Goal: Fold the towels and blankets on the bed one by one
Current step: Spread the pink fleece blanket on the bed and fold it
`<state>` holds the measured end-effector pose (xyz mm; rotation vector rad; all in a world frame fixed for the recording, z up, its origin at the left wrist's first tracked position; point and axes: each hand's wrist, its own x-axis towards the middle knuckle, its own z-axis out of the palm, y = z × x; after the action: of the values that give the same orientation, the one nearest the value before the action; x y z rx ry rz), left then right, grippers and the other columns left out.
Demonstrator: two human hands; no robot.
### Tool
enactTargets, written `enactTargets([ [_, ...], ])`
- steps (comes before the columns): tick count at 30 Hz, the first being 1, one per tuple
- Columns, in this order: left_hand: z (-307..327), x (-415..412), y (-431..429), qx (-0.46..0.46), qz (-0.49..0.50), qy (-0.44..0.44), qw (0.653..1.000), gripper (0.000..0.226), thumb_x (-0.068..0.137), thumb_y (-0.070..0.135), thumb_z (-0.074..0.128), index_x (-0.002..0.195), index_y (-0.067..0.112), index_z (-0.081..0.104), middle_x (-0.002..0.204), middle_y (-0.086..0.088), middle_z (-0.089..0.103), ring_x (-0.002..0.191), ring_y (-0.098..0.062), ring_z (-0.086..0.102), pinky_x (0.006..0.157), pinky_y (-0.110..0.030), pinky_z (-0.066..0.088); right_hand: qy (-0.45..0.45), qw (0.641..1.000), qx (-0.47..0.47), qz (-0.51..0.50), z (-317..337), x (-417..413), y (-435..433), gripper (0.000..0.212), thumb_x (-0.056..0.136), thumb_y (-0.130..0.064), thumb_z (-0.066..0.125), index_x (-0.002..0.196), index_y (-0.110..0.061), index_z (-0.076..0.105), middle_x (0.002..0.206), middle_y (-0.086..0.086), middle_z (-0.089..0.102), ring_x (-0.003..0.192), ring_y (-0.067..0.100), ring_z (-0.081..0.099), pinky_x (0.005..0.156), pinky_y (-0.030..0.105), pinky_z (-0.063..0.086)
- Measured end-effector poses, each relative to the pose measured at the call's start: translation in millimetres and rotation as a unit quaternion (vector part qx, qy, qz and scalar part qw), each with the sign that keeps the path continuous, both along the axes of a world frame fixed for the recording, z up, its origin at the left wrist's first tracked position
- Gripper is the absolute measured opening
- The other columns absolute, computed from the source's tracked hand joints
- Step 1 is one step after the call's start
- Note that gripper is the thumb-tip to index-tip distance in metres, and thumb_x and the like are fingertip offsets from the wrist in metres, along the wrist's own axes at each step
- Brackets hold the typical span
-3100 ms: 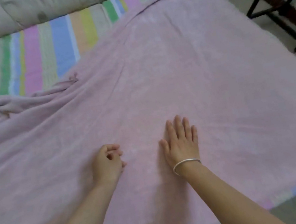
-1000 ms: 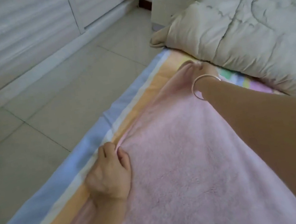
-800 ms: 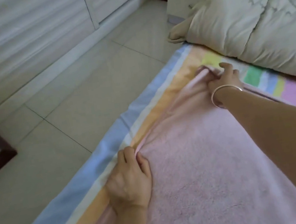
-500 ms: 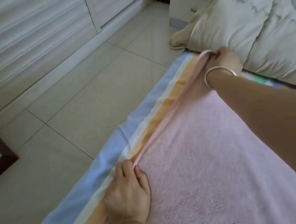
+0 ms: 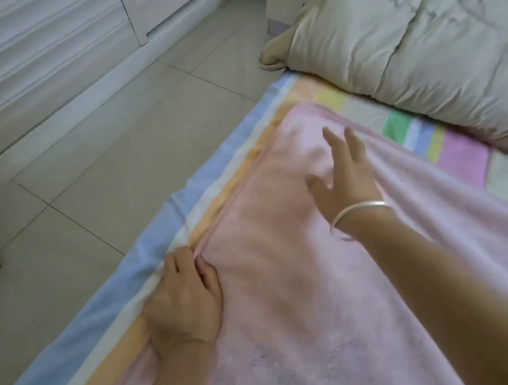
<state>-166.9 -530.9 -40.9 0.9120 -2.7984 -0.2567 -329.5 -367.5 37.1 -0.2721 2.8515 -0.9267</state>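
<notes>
Just short of the quilt (image 5: 420, 35), the pink blanket (image 5: 293, 285) lies spread on the striped sheet (image 5: 473, 166). Its far corner is near the quilt, not touching, with a band of sheet between them. The blanket's long edge runs away from the quilt along the sheet's orange stripe, floor (image 5: 80, 185) beyond.

Left hand (image 5: 183, 301): well away from the quilt on that long edge, fingers (image 5: 186, 258) curled, thumb and forefinger pinching the hem.

Right hand (image 5: 347, 178), bracelet (image 5: 359, 212) on the wrist: nearer the quilt, over the blanket's far corner area. Fingers (image 5: 354, 144) straight and spread, holding nothing. It's blurred, so can't tell if the palm touches the cloth or hovers.

Step, my read: squaring and flattening the blanket ahead of a fold. The edge is lined up and no fold line shows in this part. The rest of the blanket is out of view, so can't say how many folds are in.

Next move needs the right hand to take the quilt-side corner while the left holds its pinch. Both lift with even tension and carry the edge across to the opposite one. Risk: a loose corner drags and the edges land skewed.
</notes>
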Motion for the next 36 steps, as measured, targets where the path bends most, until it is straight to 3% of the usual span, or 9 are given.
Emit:
enactTargets([
  [5,-5,1,5,-0.037,0.005,0.032,0.999,0.024,0.089,0.026,0.038,0.085,0.004,0.048,0.072,-0.021,0.054,0.046,-0.037,0.052,0.046,-0.03,0.025,-0.06,0.966,0.199,-0.153,-19,183,84,0.079,0.087,-0.061,0.037,0.154,-0.032,0.006,0.161,0.002,-0.012,0.147,0.028,-0.015,0.116,0.057,-0.003],
  [8,-4,0,0,-0.053,0.003,0.053,0.997,0.023,0.091,0.024,0.04,0.087,0.002,0.047,0.074,-0.027,0.055,0.055,-0.043,0.056,0.049,-0.036,0.032,-0.127,0.945,0.26,-0.152,-45,184,93,0.083,0.082,-0.07,0.006,0.153,-0.031,-0.008,0.158,0.009,-0.022,0.143,0.038,-0.023,0.111,0.064,-0.008],
  [11,4,0,1,-0.057,0.016,0.075,0.995,0.016,0.092,0.017,0.047,0.099,0.002,0.047,0.083,-0.032,0.057,0.068,-0.049,0.059,0.059,-0.05,0.043,-0.117,0.952,0.276,-0.067,-61,156,89,0.074,0.093,-0.062,0.022,0.152,-0.032,-0.011,0.156,0.015,-0.027,0.138,0.048,-0.028,0.107,0.069,-0.011],
  [15,23,7,31,-0.093,-0.058,0.1,0.989,0.036,0.083,0.001,0.053,0.119,0.004,0.047,0.107,-0.029,0.051,0.099,-0.044,0.05,0.083,-0.053,0.037,-0.067,0.987,0.138,0.05,-29,161,144,0.063,0.097,-0.042,0.041,0.152,-0.038,0.011,0.162,-0.004,-0.003,0.148,0.027,-0.006,0.119,0.047,0.0],
  [18,42,14,113,-0.048,-0.13,0.127,0.982,0.047,0.072,-0.002,0.061,0.117,0.007,0.057,0.108,-0.022,0.057,0.105,-0.04,0.049,0.09,-0.049,0.034,0.004,0.995,0.095,-0.001,-4,197,221,0.057,0.096,-0.027,0.05,0.149,-0.027,0.029,0.158,-0.001,0.021,0.145,0.021,0.017,0.118,0.035,0.017],
  [24,63,25,338,0.094,-0.403,0.109,0.904,0.031,0.071,0.002,0.063,0.099,0.014,0.067,0.095,-0.008,0.067,0.091,-0.034,0.062,0.084,-0.041,0.046,0.048,0.964,0.22,-0.141,7,249,444,0.049,0.088,-0.018,0.064,0.134,-0.011,0.053,0.142,0.013,0.049,0.13,0.037,0.044,0.105,0.048,0.039],
  [27,70,31,437,0.141,-0.484,0.077,0.86,0.029,0.085,0.008,0.054,0.11,0.016,0.064,0.109,-0.002,0.066,0.102,-0.026,0.059,0.091,-0.036,0.041,0.038,0.94,0.264,-0.212,15,256,543,0.047,0.089,-0.019,0.063,0.133,-0.007,0.054,0.138,0.016,0.051,0.128,0.038,0.044,0.102,0.049,0.041],
  [31,76,25,542,0.124,-0.519,0.037,0.845,0.033,0.093,0.015,0.046,0.124,0.019,0.056,0.125,0.003,0.06,0.117,-0.02,0.052,0.097,-0.03,0.035,0.004,0.919,0.3,-0.258,15,252,644,0.046,0.096,-0.025,0.05,0.14,-0.011,0.045,0.142,0.011,0.049,0.133,0.031,0.037,0.107,0.041,0.034],
  [36,67,-17,637,0.097,-0.534,-0.012,0.84,0.041,0.094,0.012,0.042,0.134,0.018,0.051,0.132,-0.002,0.057,0.123,-0.024,0.048,0.097,-0.035,0.041,-0.013,0.898,0.342,-0.276,8,227,720,0.035,0.101,-0.028,0.037,0.129,-0.019,0.056,0.128,0.003,0.058,0.123,0.026,0.041,0.093,0.035,0.04],
])
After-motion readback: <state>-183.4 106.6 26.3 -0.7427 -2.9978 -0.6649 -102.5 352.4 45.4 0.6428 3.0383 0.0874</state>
